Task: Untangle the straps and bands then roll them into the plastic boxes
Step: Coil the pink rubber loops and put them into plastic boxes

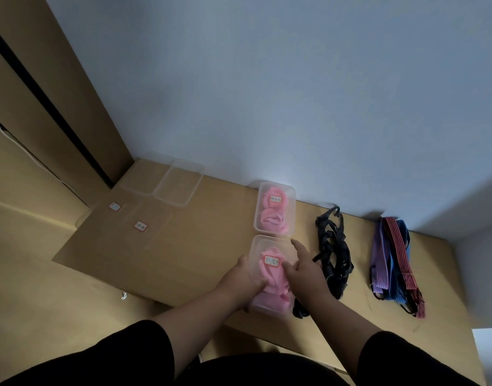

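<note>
Gripping the near box [256,246] by its left wall, the left hand [246,277] curls its fingers round it; the right hand [301,267], fingers spread, presses the pink band [269,277] inside. Black straps [332,252] lie just right.

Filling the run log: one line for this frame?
near box: pink bands in | left hand: holds side | right hand: presses lid | black straps: untouched

Box labels [271,260] too blurred to read; left hand [246,280] hides the box wall.
</note>
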Demonstrator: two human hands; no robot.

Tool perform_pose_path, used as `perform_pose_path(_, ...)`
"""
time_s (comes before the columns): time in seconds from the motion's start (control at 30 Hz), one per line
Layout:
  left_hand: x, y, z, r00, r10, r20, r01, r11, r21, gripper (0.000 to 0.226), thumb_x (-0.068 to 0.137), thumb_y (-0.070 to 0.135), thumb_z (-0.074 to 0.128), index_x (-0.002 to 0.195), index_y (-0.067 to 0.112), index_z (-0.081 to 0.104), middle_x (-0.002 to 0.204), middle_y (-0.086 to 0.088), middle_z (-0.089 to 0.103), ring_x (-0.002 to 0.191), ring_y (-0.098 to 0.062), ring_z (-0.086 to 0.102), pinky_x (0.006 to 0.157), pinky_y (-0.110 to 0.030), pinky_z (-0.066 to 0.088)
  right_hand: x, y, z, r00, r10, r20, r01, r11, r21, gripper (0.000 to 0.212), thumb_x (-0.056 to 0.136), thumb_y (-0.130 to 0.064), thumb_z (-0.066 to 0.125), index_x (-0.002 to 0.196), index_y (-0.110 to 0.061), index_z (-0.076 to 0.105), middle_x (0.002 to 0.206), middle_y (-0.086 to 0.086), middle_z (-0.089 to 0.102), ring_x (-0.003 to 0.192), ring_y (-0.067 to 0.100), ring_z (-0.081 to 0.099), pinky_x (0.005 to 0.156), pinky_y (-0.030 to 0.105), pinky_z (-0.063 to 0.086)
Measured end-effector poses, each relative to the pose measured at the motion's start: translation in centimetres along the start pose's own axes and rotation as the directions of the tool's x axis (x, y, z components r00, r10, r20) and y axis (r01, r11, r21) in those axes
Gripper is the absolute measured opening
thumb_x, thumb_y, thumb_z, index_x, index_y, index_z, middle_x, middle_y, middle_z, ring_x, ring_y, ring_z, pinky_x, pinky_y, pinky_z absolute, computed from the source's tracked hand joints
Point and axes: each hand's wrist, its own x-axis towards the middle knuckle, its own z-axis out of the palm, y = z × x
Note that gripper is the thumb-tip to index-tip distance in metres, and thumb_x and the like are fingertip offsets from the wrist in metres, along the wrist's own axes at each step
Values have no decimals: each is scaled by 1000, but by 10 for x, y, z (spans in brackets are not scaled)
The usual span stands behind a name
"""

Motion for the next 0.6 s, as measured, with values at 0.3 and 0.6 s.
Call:
perform_pose_path(0.3, 9, -6, 12, 991, 134, -1, -122, 908, 401, 89, 96, 51, 49, 157, 10, -1, 154, -15, 23, 133, -32, 42, 105, -39, 41, 3, 9, 10, 999, 1, -54, -7, 993, -117, 51, 103, -31, 49, 152, -19, 37, 142, 12, 56, 128, 29, 54, 99, 37, 45)
perform_pose_path(0.6, 14, -8, 20, 985, 158, 63, -170, 882, 440, 114, 87, 59, 60, 154, 3, -12, 160, -19, 10, 145, -33, 25, 114, -37, 29, -2, 24, 32, 978, 30, -205, -45, 997, -69, 52, 102, -20, 48, 151, -8, 37, 149, 15, 27, 128, 32, 44, 102, 42, 49)
